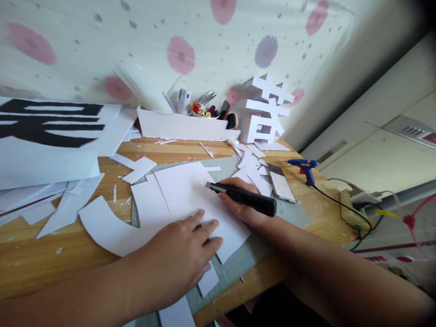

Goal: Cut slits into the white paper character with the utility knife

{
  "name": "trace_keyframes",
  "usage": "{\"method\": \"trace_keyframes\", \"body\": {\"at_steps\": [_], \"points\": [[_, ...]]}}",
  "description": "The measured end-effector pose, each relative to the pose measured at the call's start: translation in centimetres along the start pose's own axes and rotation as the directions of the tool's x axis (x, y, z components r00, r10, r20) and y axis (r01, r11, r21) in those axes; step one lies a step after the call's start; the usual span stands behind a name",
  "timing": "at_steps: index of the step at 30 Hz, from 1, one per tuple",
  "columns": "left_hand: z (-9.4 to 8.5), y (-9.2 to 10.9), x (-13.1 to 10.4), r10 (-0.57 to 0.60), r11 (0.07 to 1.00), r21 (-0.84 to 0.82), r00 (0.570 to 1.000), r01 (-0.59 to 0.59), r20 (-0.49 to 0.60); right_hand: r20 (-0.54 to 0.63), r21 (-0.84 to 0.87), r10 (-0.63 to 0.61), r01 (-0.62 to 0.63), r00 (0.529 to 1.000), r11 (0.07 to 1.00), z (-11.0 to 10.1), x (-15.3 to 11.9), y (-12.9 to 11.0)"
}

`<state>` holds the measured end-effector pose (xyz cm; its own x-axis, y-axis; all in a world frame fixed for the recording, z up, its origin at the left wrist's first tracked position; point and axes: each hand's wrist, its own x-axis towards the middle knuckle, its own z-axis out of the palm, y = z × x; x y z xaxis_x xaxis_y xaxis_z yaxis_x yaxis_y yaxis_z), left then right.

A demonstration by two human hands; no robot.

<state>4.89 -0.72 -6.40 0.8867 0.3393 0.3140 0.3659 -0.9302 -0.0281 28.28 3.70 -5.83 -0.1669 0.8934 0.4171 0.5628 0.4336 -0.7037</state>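
Note:
My right hand (238, 200) is closed around a black utility knife (250, 198), whose blade points left just over a white foam sheet (180, 186). Palm down, my left hand (190, 250) lies on the sheet with its fingers spread. The sheet has thin cut lines and rests on a grey-green cutting mat (238, 268). A curved white piece (109, 229) lies at the left, partly under my left forearm.
Behind stand a white box (180, 127) of small tools and a white cut-out character (265, 111). A phone (282, 182), a blue glue gun (304, 168) and a power strip (352, 211) lie at the right. Printed sheets (51, 163) and white scraps are at the left.

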Motion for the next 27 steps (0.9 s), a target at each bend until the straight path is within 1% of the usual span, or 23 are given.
{"method": "trace_keyframes", "body": {"at_steps": [7, 13, 17, 21, 27], "points": [[-0.22, -0.09, 0.3, 0.003, 1.0, 0.017, 1.0, -0.003, -0.005, 0.0, -0.02, 0.0, 0.0, 1.0, 1.0, 0.12, -0.24, -0.3], [-0.06, -0.08, 0.2, 0.003, 1.0, 0.024, 1.0, -0.003, -0.021, -0.02, -0.008, -0.007, 0.007, 1.0, 1.0, 0.27, -0.4, 0.13], [-0.09, -0.06, 0.13, -0.005, 1.0, 0.012, 1.0, 0.005, 0.002, -0.038, 0.004, -0.015, 0.016, 0.999, 1.0, 0.23, -0.42, 0.24], [-0.29, -0.02, 0.08, -0.012, 1.0, -0.028, 0.999, 0.013, 0.051, -0.008, 0.001, 0.004, -0.004, 1.0, 1.0, 0.06, -0.32, 0.02], [-0.3, 0.02, 0.11, -0.014, 1.0, -0.024, 0.998, 0.015, 0.054, -0.005, -0.031, 0.016, -0.016, 1.0, 0.999, 0.15, -0.39, -0.32]]}}
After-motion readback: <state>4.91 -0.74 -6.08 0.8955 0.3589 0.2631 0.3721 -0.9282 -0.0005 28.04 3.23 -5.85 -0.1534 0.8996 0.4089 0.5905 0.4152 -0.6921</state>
